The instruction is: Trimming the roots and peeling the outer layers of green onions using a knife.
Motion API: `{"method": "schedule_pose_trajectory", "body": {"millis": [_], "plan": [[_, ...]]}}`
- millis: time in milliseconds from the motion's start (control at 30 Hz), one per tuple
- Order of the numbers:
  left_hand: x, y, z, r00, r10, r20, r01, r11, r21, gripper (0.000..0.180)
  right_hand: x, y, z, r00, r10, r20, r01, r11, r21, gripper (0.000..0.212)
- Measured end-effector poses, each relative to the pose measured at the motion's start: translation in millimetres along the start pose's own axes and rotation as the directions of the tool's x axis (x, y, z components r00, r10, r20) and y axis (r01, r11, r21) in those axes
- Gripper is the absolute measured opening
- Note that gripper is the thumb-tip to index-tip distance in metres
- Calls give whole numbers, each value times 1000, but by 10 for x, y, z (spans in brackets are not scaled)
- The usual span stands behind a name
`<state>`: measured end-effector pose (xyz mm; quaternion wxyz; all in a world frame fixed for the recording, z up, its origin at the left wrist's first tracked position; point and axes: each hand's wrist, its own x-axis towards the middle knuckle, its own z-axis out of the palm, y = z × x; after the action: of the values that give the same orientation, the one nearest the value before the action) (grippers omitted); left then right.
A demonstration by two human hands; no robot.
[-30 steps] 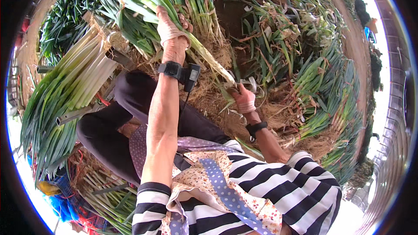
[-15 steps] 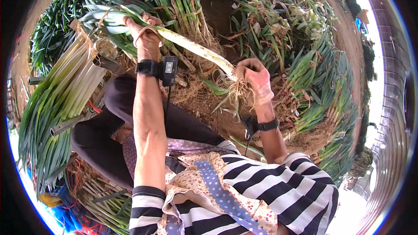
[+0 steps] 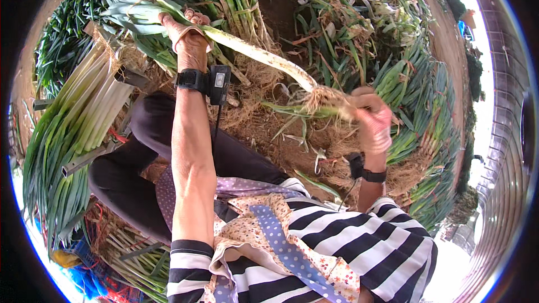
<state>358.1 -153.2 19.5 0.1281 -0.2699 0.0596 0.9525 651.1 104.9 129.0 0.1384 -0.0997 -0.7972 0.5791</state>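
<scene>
My left hand is closed round a leek where its white stalk meets the green leaves. The stalk slants down to the right, dirt-marked, ending in a tuft of roots. Just beyond that tuft is my right hand, in a worn pinkish glove and blurred by motion. Its fingers are bent together on brownish strands that stretch from the root end; the blur hides whether peeled skin is among them. The leek's green leaves spread past my left hand over other leeks.
Trimmed leeks lie stacked on a metal frame at my left. Bundled leeks lie ahead, with more leeks along the right. Leafy scraps heap up at far right of centre. Blue plastic sits at lower left.
My right hand has moved right, away from the leek's root end, drawing brownish strands out with it. My left hand keeps its hold on the leek in nearly the same place.
</scene>
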Motion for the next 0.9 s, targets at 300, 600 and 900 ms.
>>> {"method": "schedule_pose_trajectory", "body": {"millis": [300,600,900], "plan": [[30,103,-58,969,116,216,-127,991,34,58,325,144,692,958,-282,57,280,866,-414,58],[0,314,129,945,307,114,-327,903,278,50,-1216,1824,-487,585,806,-91,-139,-12,-990,36],[-205,-254,156,965,209,160,-244,938,247,41,189,411,319,963,-248,-104,58,571,-819,66]]}}
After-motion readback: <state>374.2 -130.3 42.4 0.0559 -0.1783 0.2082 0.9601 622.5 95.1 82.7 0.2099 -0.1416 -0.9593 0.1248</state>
